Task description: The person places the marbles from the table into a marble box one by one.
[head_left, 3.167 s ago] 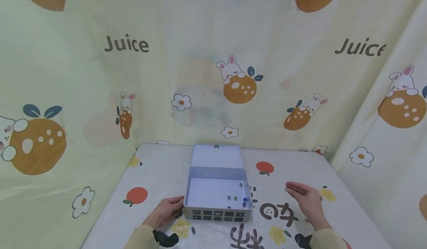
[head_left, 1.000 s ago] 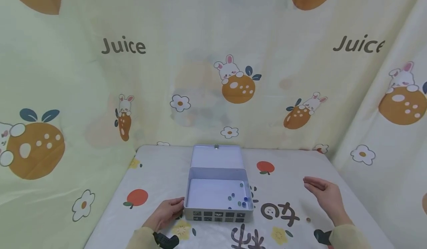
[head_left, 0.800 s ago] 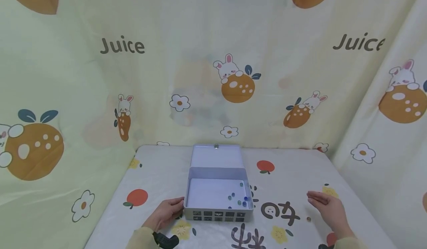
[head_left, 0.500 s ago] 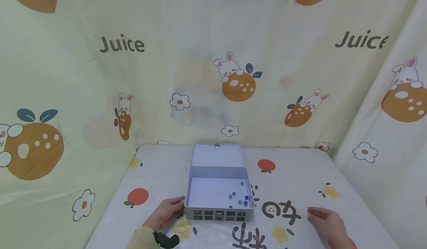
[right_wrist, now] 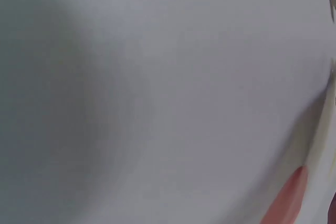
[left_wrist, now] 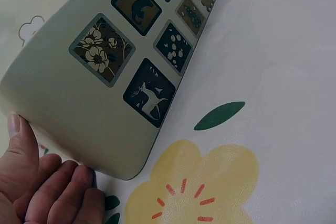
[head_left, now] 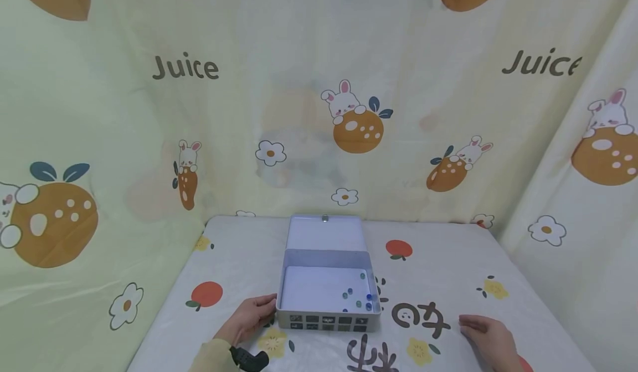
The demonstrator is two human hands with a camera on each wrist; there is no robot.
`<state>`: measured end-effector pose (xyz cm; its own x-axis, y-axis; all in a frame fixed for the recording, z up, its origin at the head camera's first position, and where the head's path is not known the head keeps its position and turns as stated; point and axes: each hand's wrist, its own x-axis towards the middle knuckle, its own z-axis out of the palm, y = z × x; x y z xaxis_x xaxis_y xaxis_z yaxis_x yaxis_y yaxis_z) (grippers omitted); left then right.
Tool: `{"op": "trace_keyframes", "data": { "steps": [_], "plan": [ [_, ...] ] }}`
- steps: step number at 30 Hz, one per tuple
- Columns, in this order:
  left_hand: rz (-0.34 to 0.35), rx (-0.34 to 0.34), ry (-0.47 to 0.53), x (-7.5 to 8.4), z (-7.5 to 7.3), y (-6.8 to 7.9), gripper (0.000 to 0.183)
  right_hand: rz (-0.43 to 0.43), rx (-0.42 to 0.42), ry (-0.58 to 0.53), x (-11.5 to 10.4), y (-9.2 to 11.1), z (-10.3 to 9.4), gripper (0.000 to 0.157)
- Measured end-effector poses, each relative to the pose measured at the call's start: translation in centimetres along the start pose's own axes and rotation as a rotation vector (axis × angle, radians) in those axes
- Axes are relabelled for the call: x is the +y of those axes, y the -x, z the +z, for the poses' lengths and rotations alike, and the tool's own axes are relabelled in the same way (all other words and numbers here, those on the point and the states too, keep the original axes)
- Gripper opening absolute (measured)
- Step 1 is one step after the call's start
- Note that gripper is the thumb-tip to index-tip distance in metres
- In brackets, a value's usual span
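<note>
A pale rectangular box [head_left: 328,321] with dark printed squares along its front stands in the middle of the table. Its lid [head_left: 325,233] is raised at the back. Several small blue and green marbles [head_left: 358,304] lie on the right half of its floor. My left hand [head_left: 249,318] touches the left wall with thumb and fingertips; the left wrist view shows the thumb [left_wrist: 21,142] against that wall. Low on the cloth to the right is my right hand [head_left: 490,339], fingers towards the box. What lies under its fingertips is hidden, and the right wrist view shows no clear hand.
A white cloth [head_left: 239,267] printed with fruit, flowers and dark lettering covers the table. Patterned curtains [head_left: 299,112] hang behind it and at both sides. A black wrist strap [head_left: 249,358] sits at my left cuff.
My right hand has moved right, then down to the cloth, where a small marble seen about a second ago is now hidden. One more marble lies in the box than at first. My left hand stays.
</note>
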<state>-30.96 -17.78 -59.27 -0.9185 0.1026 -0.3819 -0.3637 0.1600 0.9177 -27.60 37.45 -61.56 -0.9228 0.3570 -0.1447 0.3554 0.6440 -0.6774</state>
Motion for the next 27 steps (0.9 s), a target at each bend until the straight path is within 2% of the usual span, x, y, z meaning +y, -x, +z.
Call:
{"op": "trace_keyframes", "data": {
  "steps": [5,9,12,15,20,27],
  "plan": [
    [0.001,0.01,0.001,-0.2,0.1,-0.1,0.049,0.013,0.019,-0.142,-1.4,0.2,-1.6,0.036],
    [0.006,0.012,0.001,-0.3,0.1,-0.2,0.048,-0.07,0.057,-0.215,-3.0,0.9,-3.3,0.041],
    [0.01,0.011,-0.001,-0.4,0.0,-0.2,0.048,-0.147,0.087,-0.226,-4.1,1.3,-4.2,0.041],
    [0.012,0.009,-0.005,-0.4,0.0,-0.2,0.048,-0.182,0.104,-0.238,-5.1,1.2,-4.5,0.042],
    [0.009,0.009,-0.011,-0.1,0.2,-0.1,0.049,-0.226,0.082,-0.266,-7.7,1.0,-3.8,0.044],
    [0.016,0.001,-0.005,-0.1,0.3,-0.1,0.05,-0.3,-0.003,-0.337,-14.4,1.5,-0.3,0.04]
  ]
}}
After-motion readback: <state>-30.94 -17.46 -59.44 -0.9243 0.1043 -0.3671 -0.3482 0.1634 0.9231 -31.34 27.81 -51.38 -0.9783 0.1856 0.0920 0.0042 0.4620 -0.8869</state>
